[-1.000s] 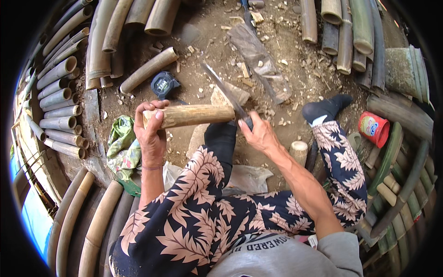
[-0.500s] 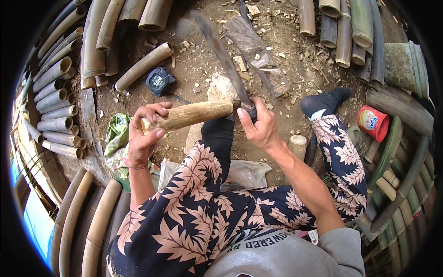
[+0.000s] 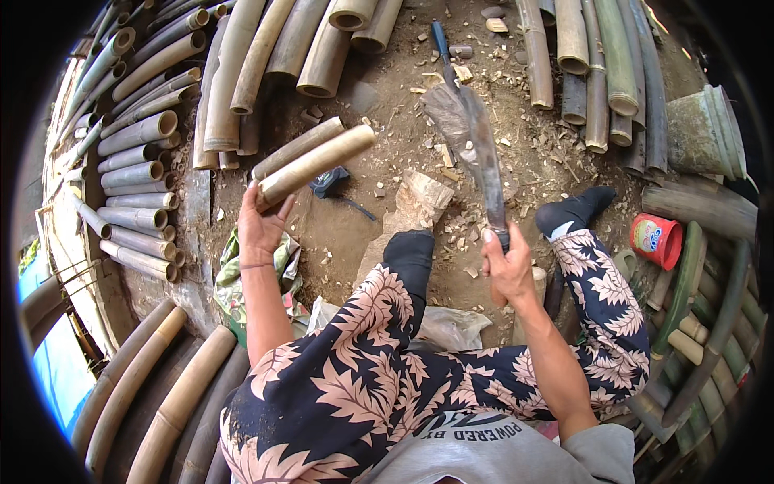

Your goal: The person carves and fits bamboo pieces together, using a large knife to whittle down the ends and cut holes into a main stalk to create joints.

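Note:
My left hand [image 3: 262,224] grips the near end of a short, peeled bamboo piece [image 3: 322,163], fingers at its side and thumb apart. This piece is slanted up to the right, close beside a second bamboo piece [image 3: 294,147]. In my right hand [image 3: 509,266] is a machete [image 3: 484,161], its dark blade pointing away from me and overlapping a flat piece of wood [image 3: 445,119] in view. Between my hands, beyond my socked foot, lies a pale wooden block [image 3: 421,202]. A dark tape measure [image 3: 329,182] sits partly behind the held bamboo.
Bamboo lengths [image 3: 133,173] are stacked at the left, with others [image 3: 592,48] at the far right. A blue-handled tool [image 3: 439,40] lies ahead among wood chips. To the right are a red tub [image 3: 655,240], a grey bucket [image 3: 701,133] and more bamboo. Camouflage cloth [image 3: 282,262] lies by my left forearm.
My left hand has carried the bamboo away from the block, forward and left, beside the other piece. My right hand with the machete has moved right and nearer to me. The view has shifted.

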The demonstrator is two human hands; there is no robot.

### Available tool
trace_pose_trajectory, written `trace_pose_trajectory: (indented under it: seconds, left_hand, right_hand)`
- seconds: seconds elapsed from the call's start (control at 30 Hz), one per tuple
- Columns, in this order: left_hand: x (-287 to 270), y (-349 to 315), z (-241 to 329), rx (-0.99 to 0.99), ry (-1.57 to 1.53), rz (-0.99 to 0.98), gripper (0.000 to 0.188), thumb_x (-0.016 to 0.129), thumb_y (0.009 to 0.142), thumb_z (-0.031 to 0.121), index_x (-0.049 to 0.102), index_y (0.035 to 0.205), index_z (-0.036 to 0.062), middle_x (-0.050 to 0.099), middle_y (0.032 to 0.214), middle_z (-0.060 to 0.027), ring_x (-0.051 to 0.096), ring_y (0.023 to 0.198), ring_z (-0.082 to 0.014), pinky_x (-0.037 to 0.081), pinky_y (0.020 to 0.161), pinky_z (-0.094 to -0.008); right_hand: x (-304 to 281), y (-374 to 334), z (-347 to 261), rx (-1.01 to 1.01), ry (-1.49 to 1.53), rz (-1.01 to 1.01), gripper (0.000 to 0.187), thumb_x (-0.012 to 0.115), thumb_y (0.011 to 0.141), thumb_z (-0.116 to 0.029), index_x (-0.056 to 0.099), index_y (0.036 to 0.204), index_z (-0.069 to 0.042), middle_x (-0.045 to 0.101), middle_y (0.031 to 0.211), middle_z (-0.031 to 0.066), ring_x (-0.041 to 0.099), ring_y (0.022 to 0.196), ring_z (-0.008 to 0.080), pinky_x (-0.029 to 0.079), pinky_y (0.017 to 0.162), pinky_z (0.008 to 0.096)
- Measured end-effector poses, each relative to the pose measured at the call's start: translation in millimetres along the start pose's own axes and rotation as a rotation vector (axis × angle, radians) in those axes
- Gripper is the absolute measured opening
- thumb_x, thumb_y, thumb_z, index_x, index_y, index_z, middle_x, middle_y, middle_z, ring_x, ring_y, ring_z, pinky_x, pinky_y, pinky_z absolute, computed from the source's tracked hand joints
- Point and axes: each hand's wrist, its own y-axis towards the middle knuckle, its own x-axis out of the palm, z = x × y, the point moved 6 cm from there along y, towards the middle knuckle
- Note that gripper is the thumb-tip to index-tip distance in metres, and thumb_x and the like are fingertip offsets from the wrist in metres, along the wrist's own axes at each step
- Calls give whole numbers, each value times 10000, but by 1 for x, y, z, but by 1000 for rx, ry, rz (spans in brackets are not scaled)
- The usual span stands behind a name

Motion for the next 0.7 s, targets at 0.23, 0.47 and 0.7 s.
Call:
trace_pose_trajectory:
  seconds: [0.23,0.47,0.7]
  left_hand:
    - [0,1,-8,173,-10,146,670,543,993,364,294,1494,-5,419,1466,-257,499,1311,-377,443,1109,-467]
    - [-7,-114,-196,-152,1578,-459,376,681,907,267,651,1201,35,673,1142,-106,638,1062,-240,506,927,-363]
    - [26,-168,-233,-161,1669,-355,391,690,898,274,652,1201,29,676,1139,-115,642,1060,-248,507,929,-365]
  right_hand:
    - [-221,-85,-114,-91,-358,326,408,682,944,-277,583,1197,27,655,908,131,629,818,197,496,752,334]
    - [-458,-231,-207,-285,-947,962,423,732,879,-251,609,1179,20,659,1035,205,651,924,340,504,833,392]
    - [-520,-258,16,-61,-668,981,449,704,836,-217,548,1198,-1,633,1040,231,626,973,410,491,871,474]
